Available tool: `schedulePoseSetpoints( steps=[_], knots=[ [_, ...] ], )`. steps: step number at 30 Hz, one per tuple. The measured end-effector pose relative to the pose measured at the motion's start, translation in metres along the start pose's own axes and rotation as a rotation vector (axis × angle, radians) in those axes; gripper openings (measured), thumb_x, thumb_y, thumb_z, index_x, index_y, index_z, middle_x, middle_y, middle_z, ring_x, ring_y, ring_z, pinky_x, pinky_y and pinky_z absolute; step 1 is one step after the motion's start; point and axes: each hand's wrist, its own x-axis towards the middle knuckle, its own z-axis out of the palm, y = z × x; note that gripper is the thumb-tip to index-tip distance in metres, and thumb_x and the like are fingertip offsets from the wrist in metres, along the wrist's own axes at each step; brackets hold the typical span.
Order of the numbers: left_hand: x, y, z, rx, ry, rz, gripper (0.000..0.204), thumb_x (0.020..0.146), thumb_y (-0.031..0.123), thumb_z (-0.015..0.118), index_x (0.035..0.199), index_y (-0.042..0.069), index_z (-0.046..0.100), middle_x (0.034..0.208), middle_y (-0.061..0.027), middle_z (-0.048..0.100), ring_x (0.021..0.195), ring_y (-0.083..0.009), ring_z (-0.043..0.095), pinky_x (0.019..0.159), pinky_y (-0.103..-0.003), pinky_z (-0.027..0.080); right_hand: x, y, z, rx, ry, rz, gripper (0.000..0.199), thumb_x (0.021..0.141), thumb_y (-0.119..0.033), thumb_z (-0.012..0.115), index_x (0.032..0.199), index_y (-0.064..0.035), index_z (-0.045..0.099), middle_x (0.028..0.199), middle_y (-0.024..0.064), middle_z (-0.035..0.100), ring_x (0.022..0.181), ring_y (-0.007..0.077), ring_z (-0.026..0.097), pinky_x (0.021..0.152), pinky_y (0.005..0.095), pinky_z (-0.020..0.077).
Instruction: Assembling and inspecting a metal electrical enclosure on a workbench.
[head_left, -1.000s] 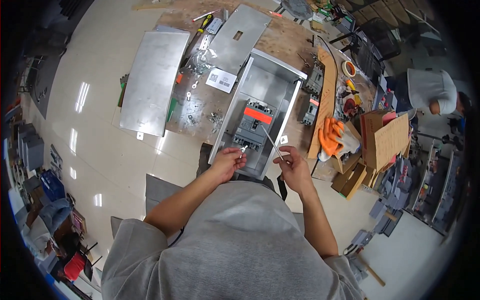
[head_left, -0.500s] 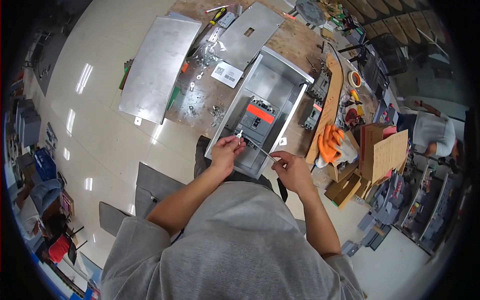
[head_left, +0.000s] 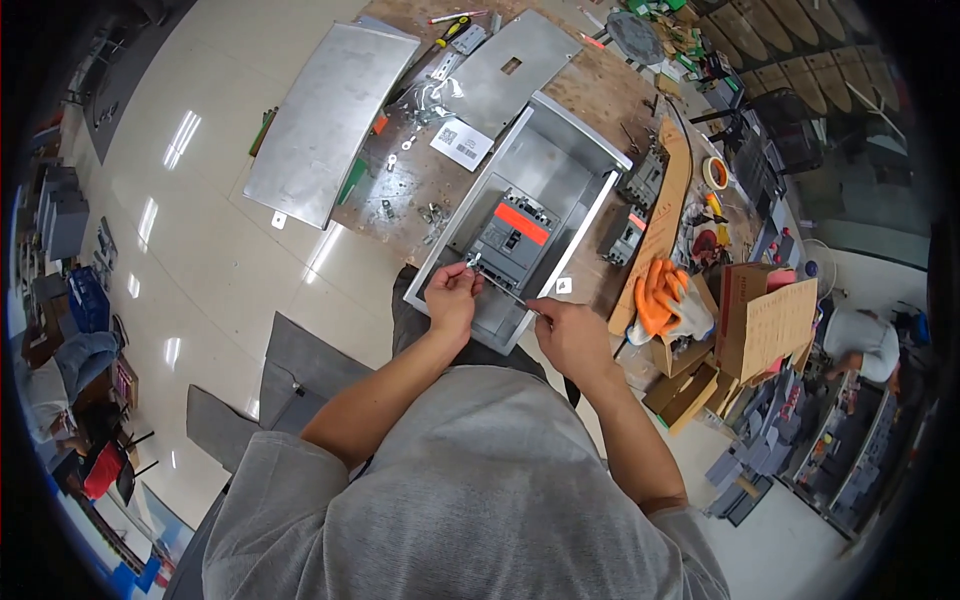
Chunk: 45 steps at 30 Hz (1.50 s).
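A grey circuit breaker [head_left: 512, 240] with an orange-red band lies inside an open metal enclosure box [head_left: 580, 222]. At the breaker's near end, my left hand [head_left: 452, 298] pinches a small shiny silver terminal lug [head_left: 473, 261] between thumb and fingers. My right hand [head_left: 572, 338], over the box's near right wall, is closed around a tool with a thin metal shaft [head_left: 508, 289]. The shaft slants up and left toward the lug and the breaker's near edge; whether its tip touches anything is too small to tell. Its handle is hidden in my fingers.
Left of the box lie a white label card [head_left: 461, 145], loose lugs and small hardware [head_left: 432, 213]. A sheet-metal panel [head_left: 330, 120] overhangs the table's left side. To the right are more breakers [head_left: 622, 236], orange-white gloves [head_left: 665, 300] and cardboard boxes [head_left: 775, 325]. A person [head_left: 862, 343] is far right.
My right hand has shifted slightly left and up, bringing the shaft further over the box. My left hand still pinches the lug, a little left. The whole view has turned slightly.
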Motion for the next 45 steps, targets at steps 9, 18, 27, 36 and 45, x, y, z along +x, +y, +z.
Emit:
schedulePoseSetpoints(
  steps=[9,18,27,36,45],
  knots=[
    [0.017,-0.040,0.003,0.127,0.198,0.244,0.009,0.093,0.002,0.054,0.101,-0.001,0.052,0.085,-0.0071,0.061,0.070,-0.0114,0.058,0.062,-0.024,0.048,0.030,-0.030,-0.013,-0.371,-0.108,-0.222,0.023,0.080,-0.012,0.052,0.095,-0.0098,0.070,0.077,0.0162,0.068,0.073,0.0316,0.068,0.067,0.0417,0.0538],
    [0.021,-0.048,0.012,0.055,0.336,0.276,0.008,0.090,0.000,0.053,0.098,0.000,0.052,0.080,-0.0057,0.059,0.068,-0.0116,0.056,0.061,-0.024,0.047,0.044,-0.048,-0.023,-0.606,-0.153,-0.376,0.015,0.077,-0.011,0.057,0.076,-0.0095,0.072,0.074,0.0126,0.069,0.071,0.0278,0.070,0.062,0.0378,0.0546],
    [0.018,-0.048,0.017,0.083,0.349,0.360,0.009,0.090,0.000,0.052,0.099,0.000,0.053,0.082,-0.0054,0.059,0.070,-0.0111,0.056,0.064,-0.024,0.046,0.057,-0.045,-0.028,-0.611,-0.158,-0.360,0.018,0.078,-0.012,0.055,0.084,-0.0102,0.072,0.076,0.0137,0.069,0.073,0.0291,0.069,0.063,0.0394,0.0548],
    [0.015,-0.041,0.019,0.108,0.363,0.367,0.009,0.089,0.000,0.053,0.098,0.000,0.055,0.082,-0.0053,0.060,0.071,-0.0109,0.056,0.065,-0.024,0.047,0.054,-0.038,-0.030,-0.677,-0.196,-0.394,0.026,0.077,-0.012,0.054,0.096,-0.0143,0.072,0.077,0.0135,0.068,0.076,0.0294,0.068,0.066,0.0412,0.0541],
    [0.010,-0.031,0.027,0.223,0.413,0.445,0.012,0.089,0.001,0.054,0.100,-0.001,0.055,0.083,-0.0060,0.060,0.072,-0.0120,0.056,0.067,-0.025,0.047,0.059,-0.043,-0.027,-0.645,-0.179,-0.411,0.019,0.078,-0.011,0.054,0.089,-0.0095,0.069,0.079,0.0139,0.068,0.075,0.0308,0.068,0.065,0.0406,0.0543]
  ],
)
